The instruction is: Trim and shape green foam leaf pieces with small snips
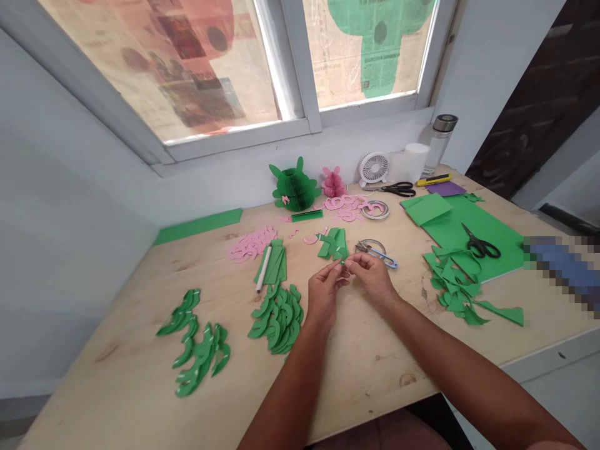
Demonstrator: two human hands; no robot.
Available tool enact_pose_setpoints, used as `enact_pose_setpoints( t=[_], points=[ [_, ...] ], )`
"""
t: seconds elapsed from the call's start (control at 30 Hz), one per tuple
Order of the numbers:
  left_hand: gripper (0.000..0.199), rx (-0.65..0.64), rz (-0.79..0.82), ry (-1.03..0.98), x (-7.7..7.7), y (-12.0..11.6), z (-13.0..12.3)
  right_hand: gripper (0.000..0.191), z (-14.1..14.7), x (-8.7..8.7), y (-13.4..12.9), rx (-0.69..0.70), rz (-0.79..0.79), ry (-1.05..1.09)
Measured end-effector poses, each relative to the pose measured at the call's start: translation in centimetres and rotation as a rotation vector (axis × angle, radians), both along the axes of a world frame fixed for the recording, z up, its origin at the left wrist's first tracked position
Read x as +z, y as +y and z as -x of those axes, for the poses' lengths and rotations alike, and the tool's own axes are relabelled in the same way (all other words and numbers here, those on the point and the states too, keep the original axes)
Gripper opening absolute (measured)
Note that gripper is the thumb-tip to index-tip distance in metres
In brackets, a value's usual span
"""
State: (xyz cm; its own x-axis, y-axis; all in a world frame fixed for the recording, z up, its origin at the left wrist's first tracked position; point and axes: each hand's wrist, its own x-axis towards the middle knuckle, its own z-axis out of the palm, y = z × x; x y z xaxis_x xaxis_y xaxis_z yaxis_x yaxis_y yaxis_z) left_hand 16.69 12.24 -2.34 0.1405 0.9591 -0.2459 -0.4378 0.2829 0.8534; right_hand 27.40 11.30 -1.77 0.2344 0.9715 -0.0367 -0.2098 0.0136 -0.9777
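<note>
My left hand (323, 290) and my right hand (374, 278) meet fingertip to fingertip above the middle of the table. Both pinch a small green paper piece (342, 262) with a white spot on it; the fingers hide most of it. Just beyond them lie green paper strips (334, 240), some with white marks. A utility knife with a blue end (387, 259) rests by a roll of clear tape (368, 245) beyond my right hand. Left of my left hand is a heap of curved green paper cutouts (279, 319).
More green cutouts (201, 362) lie at the left. A white pen (264, 269) sits on green strips. Pink cutouts (255, 244), a green honeycomb paper figure (295, 187) and a small fan (374, 167) stand further back. Scissors (480, 242) and green scraps (454, 284) are right.
</note>
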Motion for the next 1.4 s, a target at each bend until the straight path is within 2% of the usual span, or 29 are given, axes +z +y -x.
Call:
enact_pose_setpoints(
  t=[0.2,0.4,0.57,0.77,0.93,1.1,1.4],
  points=[
    [0.032,0.002,-0.01,0.037,0.0,0.2,0.1,0.022,-0.3,-0.1,0.1,0.011,-0.012,-0.057],
    [0.03,-0.01,-0.037,0.163,-0.2,0.6,0.5,0.023,-1.1,-0.4,0.5,-0.005,-0.08,-0.208],
    [0.026,-0.059,-0.081,0.258,-0.2,0.6,0.6,0.024,-1.3,-0.7,0.6,0.039,-0.04,-0.183],
    [0.024,-0.058,-0.083,0.253,0.0,0.4,0.4,0.026,-1.3,-0.6,0.6,-0.066,-0.022,-0.172],
    [0.023,-0.053,-0.065,0.226,0.1,0.3,0.4,0.026,-1.3,-0.4,0.6,-0.085,-0.006,-0.156],
    [0.021,-0.005,-0.062,0.205,0.0,0.5,0.5,0.021,-1.2,-0.6,0.6,-0.044,-0.027,-0.173],
    [0.019,-0.017,-0.119,0.206,-0.1,0.7,0.6,0.017,-1.1,-0.5,0.4,0.081,-0.065,-0.235]
  ],
)
